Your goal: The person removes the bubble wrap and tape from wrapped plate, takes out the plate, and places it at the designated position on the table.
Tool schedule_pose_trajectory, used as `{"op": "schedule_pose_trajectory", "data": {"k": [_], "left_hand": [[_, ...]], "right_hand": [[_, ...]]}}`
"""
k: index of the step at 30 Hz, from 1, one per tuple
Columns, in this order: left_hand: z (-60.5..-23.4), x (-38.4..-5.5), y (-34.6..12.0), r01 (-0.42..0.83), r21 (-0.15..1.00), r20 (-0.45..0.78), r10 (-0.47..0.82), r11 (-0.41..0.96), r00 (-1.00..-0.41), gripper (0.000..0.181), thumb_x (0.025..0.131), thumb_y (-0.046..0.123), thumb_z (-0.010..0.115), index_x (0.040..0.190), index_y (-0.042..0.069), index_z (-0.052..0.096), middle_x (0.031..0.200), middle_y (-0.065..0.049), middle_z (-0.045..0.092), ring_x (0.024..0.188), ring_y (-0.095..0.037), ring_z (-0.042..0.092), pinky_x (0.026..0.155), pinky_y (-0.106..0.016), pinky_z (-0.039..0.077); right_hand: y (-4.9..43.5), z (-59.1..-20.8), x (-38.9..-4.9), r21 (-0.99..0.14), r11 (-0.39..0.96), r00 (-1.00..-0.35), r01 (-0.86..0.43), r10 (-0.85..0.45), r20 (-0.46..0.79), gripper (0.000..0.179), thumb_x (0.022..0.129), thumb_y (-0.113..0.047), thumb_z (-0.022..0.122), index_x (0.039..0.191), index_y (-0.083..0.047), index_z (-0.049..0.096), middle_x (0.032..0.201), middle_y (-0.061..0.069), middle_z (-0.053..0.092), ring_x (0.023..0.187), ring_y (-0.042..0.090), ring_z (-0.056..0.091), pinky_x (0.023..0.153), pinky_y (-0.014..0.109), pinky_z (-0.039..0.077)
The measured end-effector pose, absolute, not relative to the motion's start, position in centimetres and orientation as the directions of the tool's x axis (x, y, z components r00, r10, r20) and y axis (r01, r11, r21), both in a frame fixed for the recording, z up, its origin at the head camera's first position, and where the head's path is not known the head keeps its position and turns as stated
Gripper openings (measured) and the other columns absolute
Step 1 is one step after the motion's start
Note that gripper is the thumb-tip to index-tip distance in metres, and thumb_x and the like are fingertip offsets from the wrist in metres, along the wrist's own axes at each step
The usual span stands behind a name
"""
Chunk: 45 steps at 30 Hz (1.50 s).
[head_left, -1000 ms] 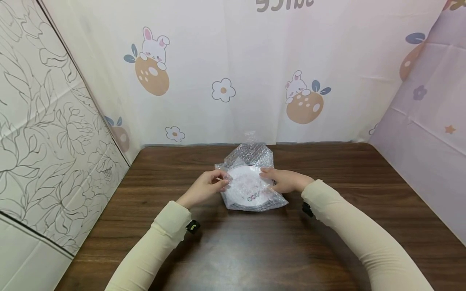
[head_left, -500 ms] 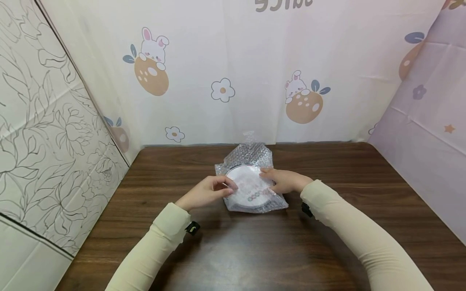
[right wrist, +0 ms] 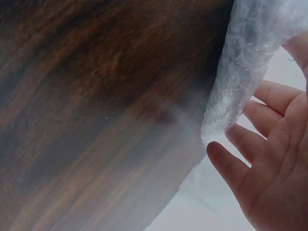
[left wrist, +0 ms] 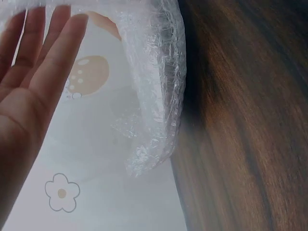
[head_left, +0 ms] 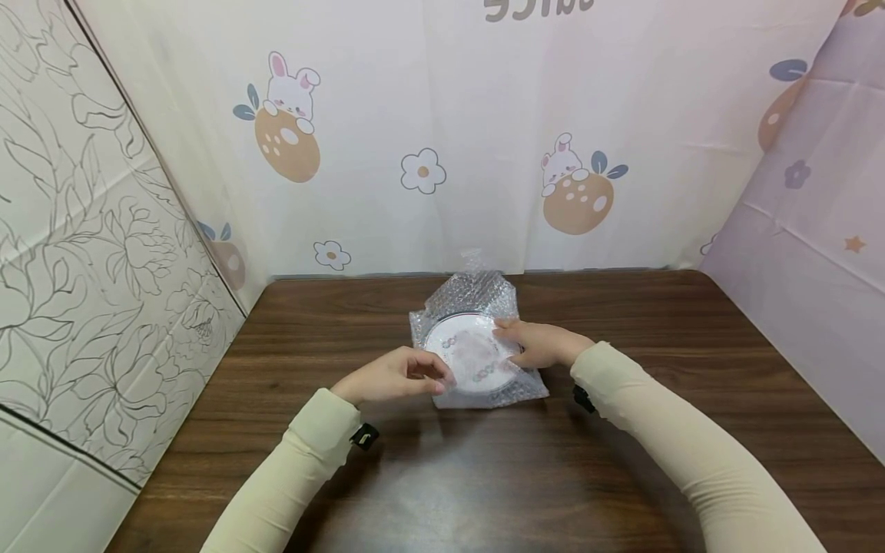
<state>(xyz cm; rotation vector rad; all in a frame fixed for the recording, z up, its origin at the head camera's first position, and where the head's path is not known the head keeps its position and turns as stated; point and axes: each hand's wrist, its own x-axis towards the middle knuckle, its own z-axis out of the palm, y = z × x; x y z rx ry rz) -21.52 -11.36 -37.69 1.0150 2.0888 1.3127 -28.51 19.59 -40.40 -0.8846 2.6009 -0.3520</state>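
Note:
A white round plate (head_left: pixel 456 336) with a dark rim line and a small coloured pattern sits on a sheet of bubble wrap (head_left: pixel 475 292) near the back middle of the table. My left hand (head_left: pixel 397 375) reaches over the plate's front left edge, thumb and fingertips right at the wrap. In the left wrist view its fingers (left wrist: pixel 53 48) run nearly straight up to the wrap. On the plate's right side rests my right hand (head_left: pixel 542 342), fingers spread across the rim. The right wrist view shows its fingers (right wrist: pixel 245 144) extended against the wrapped edge.
A dark wooden table (head_left: pixel 622 307) spreads around the plate. Behind it hangs a pale curtain (head_left: pixel 484 115) printed with rabbits and flowers, and the wrap's top reaches the table's back edge. Black straps with small devices sit on both wrists.
My left hand has shifted from the plate's left edge towards its front and right. More of the plate's rim and pattern shows on the left. The right hand stays put.

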Motion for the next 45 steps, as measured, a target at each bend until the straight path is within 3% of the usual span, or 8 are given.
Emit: {"op": "schedule_pose_trajectory", "data": {"k": [4, 8, 14, 19, 23, 31, 39, 45], "left_hand": [[-37.9, -21.5, -11.4, 0.355, 0.893, -0.020, 0.815, 0.275, -0.580, 0.021, 0.094, 0.017, 0.065, 0.112, 0.006, 0.068, 0.105, -0.005, 0.068, 0.095, -0.007, 0.061, 0.088, -0.024, 0.052], [-38.0, -21.6, -11.4, 0.378, 0.882, -0.004, 0.807, 0.281, -0.590, 0.023, 0.099, 0.026, 0.059, 0.112, 0.011, 0.068, 0.104, -0.001, 0.068, 0.096, -0.006, 0.060, 0.088, -0.024, 0.051], [-38.5, -21.6, -10.6, 0.333, 0.900, 0.006, 0.755, 0.282, -0.656, 0.025, 0.103, 0.023, 0.050, 0.115, 0.007, 0.065, 0.108, -0.008, 0.067, 0.094, -0.008, 0.063, 0.086, -0.029, 0.055], [-38.7, -21.1, -9.9, 0.386, 0.862, 0.038, 0.719, 0.328, -0.694, 0.031, 0.099, 0.018, 0.056, 0.129, 0.008, 0.058, 0.127, -0.011, 0.061, 0.112, -0.022, 0.061, 0.089, -0.030, 0.054], [-38.8, -20.7, -9.5, 0.408, 0.848, 0.018, 0.750, 0.339, -0.661, 0.048, 0.098, 0.019, 0.057, 0.143, 0.008, 0.045, 0.145, -0.014, 0.048, 0.130, -0.035, 0.051, 0.103, -0.042, 0.049], [-38.9, -20.1, -9.0, 0.444, 0.738, -0.158, 0.770, 0.508, -0.618, 0.079, 0.093, 0.046, 0.062, 0.157, 0.018, 0.024, 0.162, -0.002, 0.025, 0.147, -0.022, 0.028, 0.119, -0.044, 0.030], [-40.0, -19.2, -7.8, 0.542, 0.616, -0.197, 0.778, 0.572, -0.597, 0.104, 0.082, 0.048, 0.075, 0.159, 0.017, 0.012, 0.167, -0.010, 0.001, 0.153, -0.035, 0.000, 0.122, -0.055, 0.017], [-40.7, -18.4, -6.9, 0.605, 0.475, -0.224, 0.753, 0.639, -0.619, 0.117, 0.076, 0.057, 0.077, 0.159, 0.014, 0.007, 0.167, -0.009, -0.002, 0.152, -0.039, -0.004, 0.121, -0.057, 0.016]], "right_hand": [[19.6, -40.4, -28.5, -0.342, 0.770, -0.732, -0.538, -0.628, -0.263, 0.065, 0.097, -0.025, 0.060, 0.153, -0.006, 0.033, 0.164, 0.014, 0.017, 0.150, 0.037, 0.018, 0.117, 0.054, 0.029], [19.5, -40.3, -28.4, -0.344, 0.769, -0.730, -0.539, -0.630, -0.265, 0.067, 0.097, -0.031, 0.061, 0.153, -0.006, 0.032, 0.164, 0.014, 0.016, 0.150, 0.037, 0.017, 0.116, 0.055, 0.030], [19.5, -40.3, -28.3, -0.336, 0.771, -0.733, -0.540, -0.628, -0.262, 0.067, 0.097, -0.030, 0.061, 0.153, -0.006, 0.032, 0.164, 0.014, 0.015, 0.150, 0.037, 0.018, 0.116, 0.054, 0.030], [19.4, -40.5, -28.3, -0.331, 0.766, -0.732, -0.551, -0.634, -0.249, 0.067, 0.097, -0.030, 0.061, 0.152, -0.005, 0.033, 0.163, 0.016, 0.017, 0.150, 0.038, 0.019, 0.117, 0.055, 0.028], [19.3, -40.5, -28.3, -0.338, 0.775, -0.738, -0.534, -0.622, -0.260, 0.070, 0.097, -0.037, 0.060, 0.153, -0.006, 0.032, 0.164, 0.014, 0.016, 0.150, 0.038, 0.017, 0.118, 0.057, 0.026], [19.4, -40.5, -28.3, -0.346, 0.783, -0.744, -0.517, -0.611, -0.270, 0.077, 0.095, -0.048, 0.059, 0.154, -0.006, 0.030, 0.164, 0.015, 0.013, 0.151, 0.039, 0.014, 0.119, 0.058, 0.021], [19.4, -40.3, -28.2, -0.342, 0.785, -0.747, -0.516, -0.608, -0.268, 0.079, 0.094, -0.047, 0.060, 0.153, -0.005, 0.030, 0.164, 0.015, 0.013, 0.150, 0.040, 0.015, 0.119, 0.058, 0.022], [19.3, -40.4, -28.2, -0.339, 0.787, -0.750, -0.515, -0.606, -0.266, 0.082, 0.092, -0.049, 0.063, 0.153, -0.004, 0.030, 0.164, 0.015, 0.013, 0.151, 0.039, 0.014, 0.119, 0.057, 0.023]]}}
